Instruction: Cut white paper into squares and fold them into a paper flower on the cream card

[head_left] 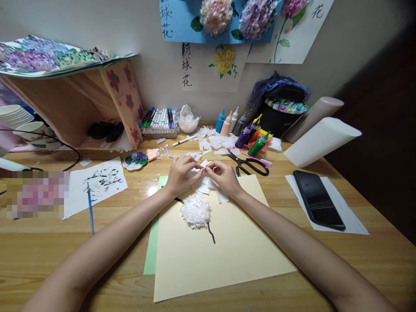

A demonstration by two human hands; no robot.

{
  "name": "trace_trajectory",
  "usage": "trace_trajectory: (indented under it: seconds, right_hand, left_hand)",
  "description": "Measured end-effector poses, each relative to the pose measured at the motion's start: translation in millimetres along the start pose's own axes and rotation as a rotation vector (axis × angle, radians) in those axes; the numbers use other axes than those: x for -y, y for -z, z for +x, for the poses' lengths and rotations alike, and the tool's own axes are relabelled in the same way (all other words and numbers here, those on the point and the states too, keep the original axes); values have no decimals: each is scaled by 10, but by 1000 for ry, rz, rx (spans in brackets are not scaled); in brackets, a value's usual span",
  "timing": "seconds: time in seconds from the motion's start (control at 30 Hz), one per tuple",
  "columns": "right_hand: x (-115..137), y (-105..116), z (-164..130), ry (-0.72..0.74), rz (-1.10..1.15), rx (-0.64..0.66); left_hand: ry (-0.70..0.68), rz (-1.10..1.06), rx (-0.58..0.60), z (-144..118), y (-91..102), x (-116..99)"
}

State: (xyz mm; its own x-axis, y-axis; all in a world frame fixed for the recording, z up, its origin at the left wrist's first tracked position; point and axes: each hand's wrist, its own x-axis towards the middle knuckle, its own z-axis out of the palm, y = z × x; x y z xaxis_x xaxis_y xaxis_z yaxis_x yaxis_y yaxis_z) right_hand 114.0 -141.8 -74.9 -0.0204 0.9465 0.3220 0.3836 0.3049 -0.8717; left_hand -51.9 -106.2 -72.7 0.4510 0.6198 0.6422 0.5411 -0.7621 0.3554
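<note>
My left hand [183, 174] and my right hand [222, 175] meet over the far edge of a cream sheet of paper [227, 242]. Thumbs and fingertips of both are pinched together on a small piece of white tissue paper, mostly hidden between them. Beneath and around the fingers lie loose white tissue pieces [204, 185]. Just nearer to me, a fluffy white tissue flower [196, 211] sits on the cream sheet, with a black drawn line [211, 233] running from it. A green sheet [150, 258] shows under the cream one.
Black scissors [248, 164], paint bottles [258, 144] and paper scraps [221, 140] lie beyond my hands. At the right are a phone [318, 199] and paper rolls [320, 141]. To the left are a brush [90, 210], a painted sheet [107, 177] and a paint palette [135, 160].
</note>
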Motion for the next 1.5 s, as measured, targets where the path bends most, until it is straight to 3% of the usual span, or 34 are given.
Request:
trace_trajectory:
  seconds: [0.67,1.1,1.5]
  right_hand:
    - [20,10,-1,13,-6,-9]
    - [61,8,-11,103,-123,2]
    - [-67,-21,-1,21,-14,-63]
  left_hand:
    - [-3,11,5,0,14,-3]
    - [-37,26,14,7,23,-25]
    - [-144,82,8,-2,8,5]
